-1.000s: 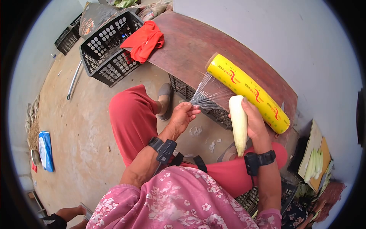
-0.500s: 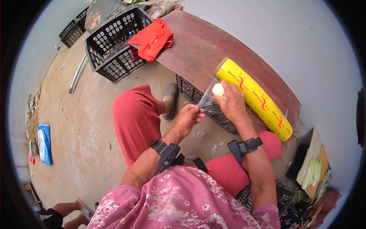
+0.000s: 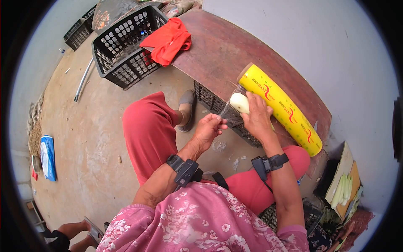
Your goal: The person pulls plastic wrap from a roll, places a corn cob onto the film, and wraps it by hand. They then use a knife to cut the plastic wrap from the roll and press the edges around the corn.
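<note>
A yellow roll of plastic film with red print lies slantwise on the dark red table. Clear film stretches from the roll's upper end to my left hand, whose fingers pinch it. My right hand is wrapped round a pale, whitish vegetable, its rounded end pointing up and left against the film. The rest of the vegetable is mostly hidden behind the hand.
A black crate stands at the upper left, beside a red cloth on the table's end. Long pale green vegetables lie at the lower right. Another person's legs show at the lower left; a metal pole lies on the floor.
The pale vegetable has shifted slightly left and down, and more of it shows. My right hand has turned and dropped a little. The stretched film is now bunched into a narrower strip.
</note>
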A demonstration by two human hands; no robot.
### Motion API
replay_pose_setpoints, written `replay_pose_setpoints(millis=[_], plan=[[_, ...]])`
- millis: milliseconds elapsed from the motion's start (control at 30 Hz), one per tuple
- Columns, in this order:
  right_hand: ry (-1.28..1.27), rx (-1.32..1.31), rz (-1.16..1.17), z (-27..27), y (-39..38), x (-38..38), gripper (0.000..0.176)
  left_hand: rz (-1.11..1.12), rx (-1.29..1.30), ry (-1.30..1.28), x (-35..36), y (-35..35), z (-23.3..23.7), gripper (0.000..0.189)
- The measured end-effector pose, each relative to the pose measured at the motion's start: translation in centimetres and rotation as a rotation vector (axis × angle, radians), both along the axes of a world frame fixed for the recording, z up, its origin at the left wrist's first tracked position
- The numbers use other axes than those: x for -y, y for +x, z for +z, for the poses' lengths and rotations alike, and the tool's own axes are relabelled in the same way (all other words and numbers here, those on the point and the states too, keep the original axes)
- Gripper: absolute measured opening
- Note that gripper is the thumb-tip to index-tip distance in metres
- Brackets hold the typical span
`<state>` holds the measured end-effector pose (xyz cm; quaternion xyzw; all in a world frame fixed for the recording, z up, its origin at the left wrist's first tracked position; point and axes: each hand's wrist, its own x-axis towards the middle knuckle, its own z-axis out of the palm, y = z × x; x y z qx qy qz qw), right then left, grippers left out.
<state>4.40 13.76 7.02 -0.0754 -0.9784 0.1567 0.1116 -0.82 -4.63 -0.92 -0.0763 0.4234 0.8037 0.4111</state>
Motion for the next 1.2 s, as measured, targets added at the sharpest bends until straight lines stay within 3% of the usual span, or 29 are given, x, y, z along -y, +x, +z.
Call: replay_pose_setpoints(millis=[167,367,467,567,767,867,1067,1200], plan=[[-0.038,-0.009,-0.066,0.5,0.7,-0.2,0.059,0.010,-0.004,0.018,0.0,0.0,0.7,0.008],[0.093,-0.081,-0.027,1.0,1.4,-0.3,0.040,-0.004,-0.015,0.053,0.0,-0.4,1.2,0.007],[0.051,0.033,0.061,-0.6,2.3,-1.0,0.037,-0.011,-0.003,0.075,-0.3,-0.6,1.9,0.007],[-0.106,-0.022,0.118,-0.4,3.1,0.2,0.043,0.004,0.029,0.100,-0.5,-0.7,2.9,0.007],[0.123,-0.120,0.077,-0.6,2.9,2.6,0.060,0.001,0.077,0.176,-0.8,-0.9,2.8,0.008],[0.200,-0.130,0.028,-1.4,2.2,2.6,0.059,-0.003,0.089,0.206,-0.9,-1.0,2.9,0.008],[0.323,-0.189,0.016,-2.1,1.1,1.8,0.026,-0.005,0.100,0.221,-1.1,-0.9,3.3,0.009],[0.345,-0.179,0.013,-2.2,1.5,1.6,0.016,-0.001,0.101,0.218,-1.0,-1.0,3.3,0.009]])
